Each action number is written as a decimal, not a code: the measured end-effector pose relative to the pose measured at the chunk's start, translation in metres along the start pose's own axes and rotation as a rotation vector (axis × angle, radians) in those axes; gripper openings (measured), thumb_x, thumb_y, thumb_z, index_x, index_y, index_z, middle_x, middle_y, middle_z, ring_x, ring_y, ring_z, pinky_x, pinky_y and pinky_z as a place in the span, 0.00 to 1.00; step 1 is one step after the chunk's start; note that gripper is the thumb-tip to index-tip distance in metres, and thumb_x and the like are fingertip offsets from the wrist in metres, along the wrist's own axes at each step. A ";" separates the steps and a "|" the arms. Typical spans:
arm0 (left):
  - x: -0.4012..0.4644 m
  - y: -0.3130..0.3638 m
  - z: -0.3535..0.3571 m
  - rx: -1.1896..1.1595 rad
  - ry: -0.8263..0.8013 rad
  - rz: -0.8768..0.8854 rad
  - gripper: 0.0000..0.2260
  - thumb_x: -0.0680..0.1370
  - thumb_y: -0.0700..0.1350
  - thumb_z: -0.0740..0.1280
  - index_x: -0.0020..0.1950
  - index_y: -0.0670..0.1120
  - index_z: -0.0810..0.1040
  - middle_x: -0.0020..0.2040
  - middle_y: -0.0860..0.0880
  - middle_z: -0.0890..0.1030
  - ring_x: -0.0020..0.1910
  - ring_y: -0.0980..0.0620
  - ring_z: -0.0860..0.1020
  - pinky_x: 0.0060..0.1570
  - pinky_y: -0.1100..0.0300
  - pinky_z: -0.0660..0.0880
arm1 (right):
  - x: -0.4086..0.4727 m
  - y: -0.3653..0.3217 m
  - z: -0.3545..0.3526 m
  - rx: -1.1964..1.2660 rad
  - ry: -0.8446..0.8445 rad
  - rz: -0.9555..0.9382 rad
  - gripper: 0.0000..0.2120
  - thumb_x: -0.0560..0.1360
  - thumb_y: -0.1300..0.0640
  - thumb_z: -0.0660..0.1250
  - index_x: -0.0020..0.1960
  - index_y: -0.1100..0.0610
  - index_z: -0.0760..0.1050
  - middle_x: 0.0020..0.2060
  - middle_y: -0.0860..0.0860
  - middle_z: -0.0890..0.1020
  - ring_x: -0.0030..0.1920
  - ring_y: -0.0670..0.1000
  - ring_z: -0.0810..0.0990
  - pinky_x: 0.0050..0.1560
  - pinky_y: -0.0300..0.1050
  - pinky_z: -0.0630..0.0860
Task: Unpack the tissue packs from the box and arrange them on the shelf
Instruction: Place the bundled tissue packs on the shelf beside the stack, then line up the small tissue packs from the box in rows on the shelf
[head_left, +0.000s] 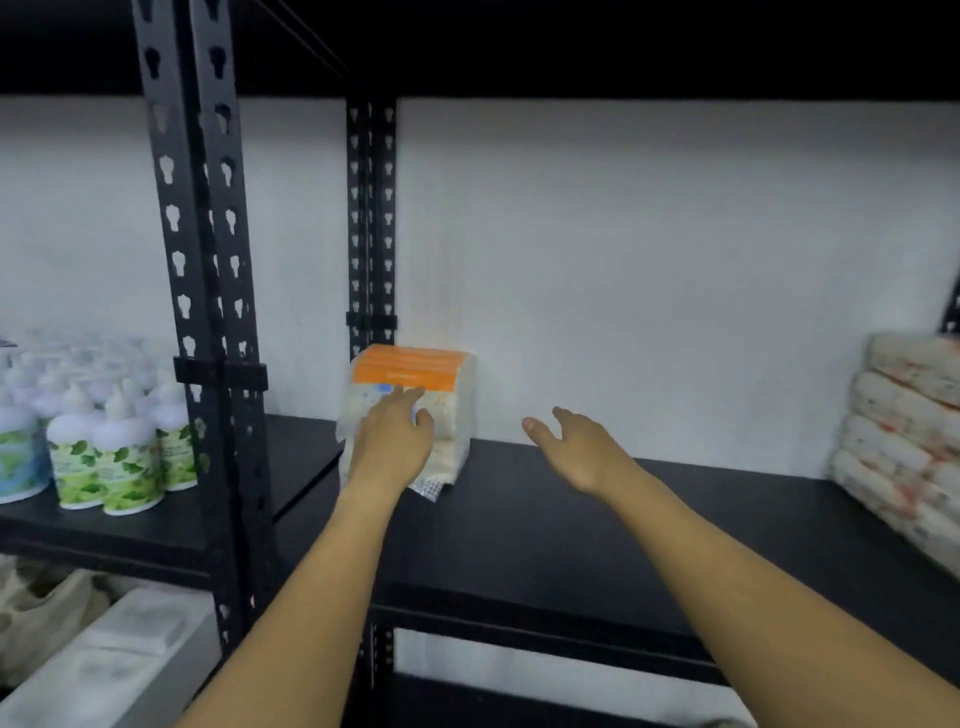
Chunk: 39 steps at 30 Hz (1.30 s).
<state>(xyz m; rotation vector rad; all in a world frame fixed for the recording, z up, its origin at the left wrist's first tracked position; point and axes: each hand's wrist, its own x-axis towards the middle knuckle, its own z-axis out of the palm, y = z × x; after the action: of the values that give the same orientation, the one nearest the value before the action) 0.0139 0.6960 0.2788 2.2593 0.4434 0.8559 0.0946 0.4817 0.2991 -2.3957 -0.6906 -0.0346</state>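
Black shelf bears 1 tissue pack — left hand presses it flat-fingered, right hand spread, empty; box unseen.

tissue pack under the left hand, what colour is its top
Orange, over a clear wrapper showing pale tissues. The tissue pack shows best in the head view.
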 end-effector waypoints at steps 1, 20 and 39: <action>-0.010 0.006 0.005 0.007 -0.027 -0.003 0.21 0.82 0.46 0.57 0.76 0.50 0.68 0.79 0.47 0.62 0.76 0.45 0.63 0.73 0.47 0.63 | -0.011 0.008 -0.005 -0.005 0.003 0.008 0.37 0.81 0.35 0.51 0.81 0.57 0.52 0.80 0.52 0.57 0.79 0.53 0.56 0.76 0.51 0.55; -0.225 0.084 0.103 0.044 -0.361 0.267 0.23 0.84 0.50 0.57 0.79 0.53 0.60 0.81 0.48 0.55 0.80 0.50 0.50 0.77 0.47 0.43 | -0.226 0.132 -0.017 -0.054 0.168 0.035 0.34 0.80 0.36 0.55 0.80 0.53 0.57 0.79 0.52 0.60 0.79 0.51 0.55 0.75 0.51 0.56; -0.383 -0.069 0.189 0.239 -0.848 0.106 0.23 0.82 0.48 0.62 0.77 0.49 0.65 0.79 0.48 0.60 0.78 0.48 0.58 0.75 0.56 0.51 | -0.364 0.275 0.140 -0.102 -0.184 0.289 0.38 0.76 0.31 0.51 0.76 0.55 0.67 0.74 0.54 0.69 0.74 0.54 0.64 0.73 0.50 0.62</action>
<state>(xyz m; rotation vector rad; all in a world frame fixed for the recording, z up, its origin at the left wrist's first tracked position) -0.1408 0.4592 -0.0483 2.6182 0.0254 -0.1668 -0.1060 0.2119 -0.0397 -2.5972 -0.4259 0.2811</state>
